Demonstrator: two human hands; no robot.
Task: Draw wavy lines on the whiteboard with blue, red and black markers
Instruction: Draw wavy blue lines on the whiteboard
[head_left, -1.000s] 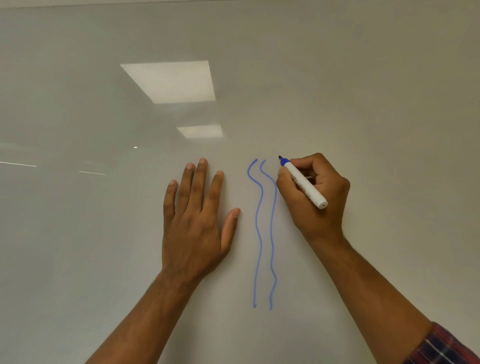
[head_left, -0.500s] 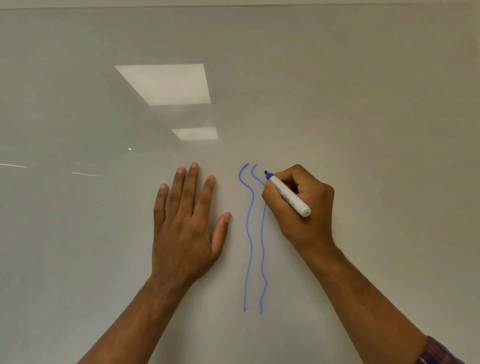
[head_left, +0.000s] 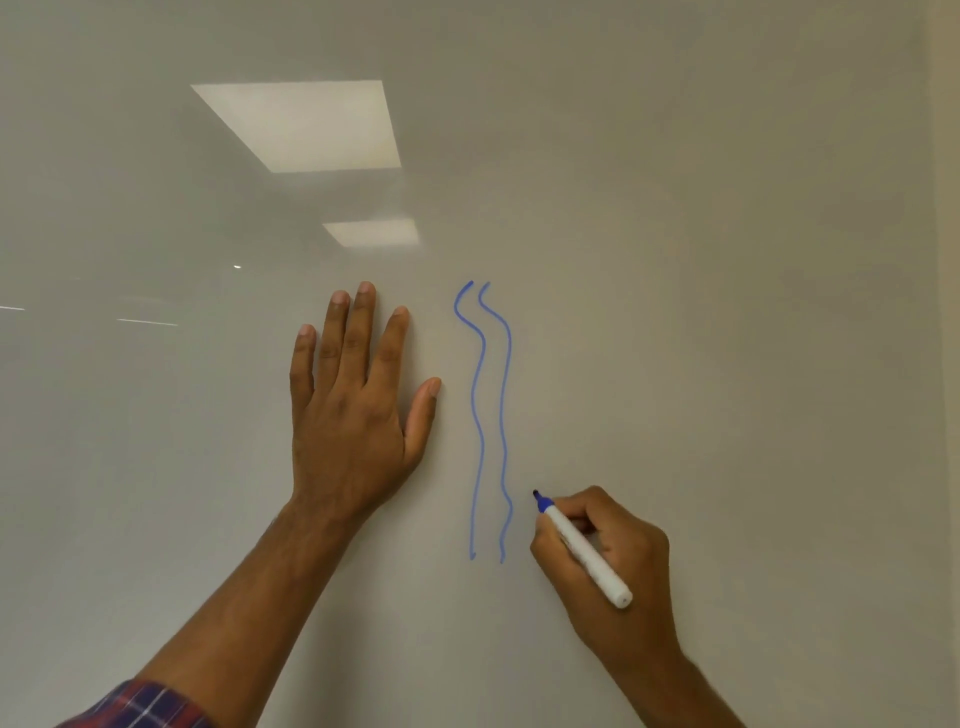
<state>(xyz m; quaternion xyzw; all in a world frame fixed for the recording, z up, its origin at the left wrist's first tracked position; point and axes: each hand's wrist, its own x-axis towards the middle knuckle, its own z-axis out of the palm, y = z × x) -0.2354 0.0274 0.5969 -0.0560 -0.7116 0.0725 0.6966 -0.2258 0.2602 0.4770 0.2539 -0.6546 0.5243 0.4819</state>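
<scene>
1. Closest in, bottom left corner, there's a bit of red-and-blue plaid sleeve (head_left: 140, 706) on the left arm.
2. The right hand (head_left: 608, 566) is low on the right, with fingers curled round a blue marker (head_left: 584, 553) in a normal writing grip. The white barrel slants down to the right and the blue tip points up-left.
3. The tip sits just right of the lower part of the lines, with a small gap. I honestly can't tell if it's touching the whiteboard (head_left: 727, 260) or just off it.
4. Two wavy blue lines (head_left: 480, 415) run top to bottom side by side, between the two hands.
5. The left hand (head_left: 353, 410) is flat on the board left of the lines, fingers straight and holding nothing, with the thumb out toward the lines.
6. Further up, the glossy board reflects two light panels (head_left: 301, 124), one big and one small.
</scene>
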